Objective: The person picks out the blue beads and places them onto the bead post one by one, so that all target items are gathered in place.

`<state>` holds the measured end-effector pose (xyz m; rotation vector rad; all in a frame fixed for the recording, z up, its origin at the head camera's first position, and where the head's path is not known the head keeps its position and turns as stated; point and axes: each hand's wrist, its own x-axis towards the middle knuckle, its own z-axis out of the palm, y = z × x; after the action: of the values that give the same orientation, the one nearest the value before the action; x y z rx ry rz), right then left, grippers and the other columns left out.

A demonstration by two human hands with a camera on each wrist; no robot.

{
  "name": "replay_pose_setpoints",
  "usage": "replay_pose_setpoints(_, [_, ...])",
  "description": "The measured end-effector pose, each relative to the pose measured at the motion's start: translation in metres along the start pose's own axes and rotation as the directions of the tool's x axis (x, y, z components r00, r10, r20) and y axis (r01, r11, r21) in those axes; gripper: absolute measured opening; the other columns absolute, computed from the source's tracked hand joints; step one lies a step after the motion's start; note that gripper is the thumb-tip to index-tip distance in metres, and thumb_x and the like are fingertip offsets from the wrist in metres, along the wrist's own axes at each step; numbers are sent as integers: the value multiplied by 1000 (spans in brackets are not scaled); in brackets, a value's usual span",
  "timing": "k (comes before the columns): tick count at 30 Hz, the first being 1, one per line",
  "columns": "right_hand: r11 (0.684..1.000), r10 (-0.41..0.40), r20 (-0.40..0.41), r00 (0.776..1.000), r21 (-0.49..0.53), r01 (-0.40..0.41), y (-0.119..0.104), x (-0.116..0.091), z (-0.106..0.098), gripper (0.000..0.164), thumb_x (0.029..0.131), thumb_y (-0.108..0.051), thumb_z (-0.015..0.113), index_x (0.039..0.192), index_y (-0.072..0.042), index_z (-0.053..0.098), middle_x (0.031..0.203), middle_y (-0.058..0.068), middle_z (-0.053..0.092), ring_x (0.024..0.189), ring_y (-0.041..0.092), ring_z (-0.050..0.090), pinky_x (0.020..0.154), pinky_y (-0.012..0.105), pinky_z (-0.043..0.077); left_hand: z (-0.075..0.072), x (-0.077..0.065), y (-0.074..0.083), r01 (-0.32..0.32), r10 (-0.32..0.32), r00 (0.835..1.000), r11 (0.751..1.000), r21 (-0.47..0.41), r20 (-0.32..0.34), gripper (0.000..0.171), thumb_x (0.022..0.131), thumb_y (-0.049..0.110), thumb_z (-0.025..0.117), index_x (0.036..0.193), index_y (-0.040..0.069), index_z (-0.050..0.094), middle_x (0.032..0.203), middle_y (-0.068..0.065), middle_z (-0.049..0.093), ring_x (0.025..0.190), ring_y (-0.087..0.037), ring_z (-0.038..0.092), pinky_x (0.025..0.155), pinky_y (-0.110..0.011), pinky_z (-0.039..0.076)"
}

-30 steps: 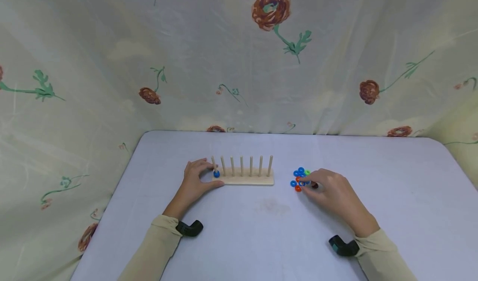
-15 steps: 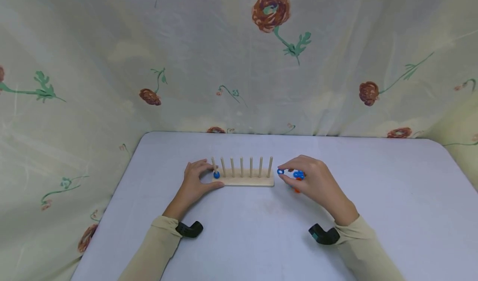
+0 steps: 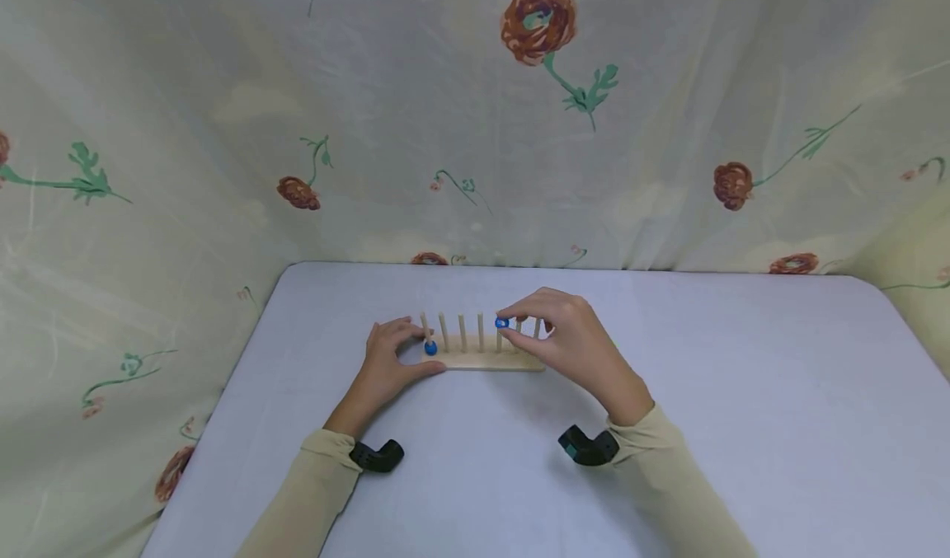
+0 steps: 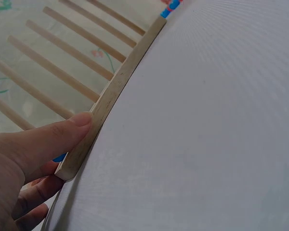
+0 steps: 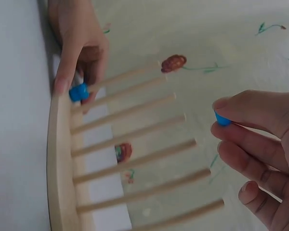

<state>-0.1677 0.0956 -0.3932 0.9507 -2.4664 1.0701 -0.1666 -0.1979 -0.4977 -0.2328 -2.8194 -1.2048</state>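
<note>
My left hand (image 3: 386,356) grips the left end of a wooden peg board (image 3: 482,361), thumb on the front edge, as the left wrist view shows. Several upright pegs stand in a row on it. Blue rings (image 5: 79,92) sit at the foot of the leftmost peg, right by the left hand. Between thumb and forefinger my right hand (image 3: 567,335) pinches a blue ring (image 3: 502,323). In the head view that ring is in front of the upper part of a peg in the right half of the row; in the right wrist view it appears apart from the peg tips.
Red and blue rings (image 4: 171,8) lie beyond the board's right end; in the head view the right hand hides them. The board stands on a white-covered table (image 3: 460,475). Behind the table hangs a flowered curtain (image 3: 416,113).
My right hand has picked a blue ring from the loose pile and carried it left, over the right part of the board. My left hand stays on the board's left end.
</note>
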Motion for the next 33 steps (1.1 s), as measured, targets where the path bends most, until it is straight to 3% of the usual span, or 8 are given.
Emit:
replay_pose_setpoints(5, [999,6,26,1000,42,-7,-10,14,14,16,88,-19,84,103,-16,82,89,-1,78,81,14,66,60,28,55,-1,0,1,1,-1,1000,1000,-6,-5,56,75,32,94,122,7,73,148,-21,58,147,-38,44,131,-63,5])
replay_pose_setpoints(19, [999,-35,41,999,28,34,-29,46,54,17,90,-19,82,106,-14,82,94,-1,79,89,14,70,69,25,57,-2,-1,2,-27,27,1000,999,-30,-10,56,76,30,94,122,8,73,146,-20,60,147,-40,44,129,-68,5])
replay_pose_setpoints(33, [999,-25,-3,1000,-36,25,-32,52,75,17,91,-22,82,106,-13,81,99,1,81,95,14,73,79,30,61,-1,-1,1,-41,41,999,999,-25,-14,55,76,30,93,122,8,73,142,-19,64,146,-41,45,127,-70,6])
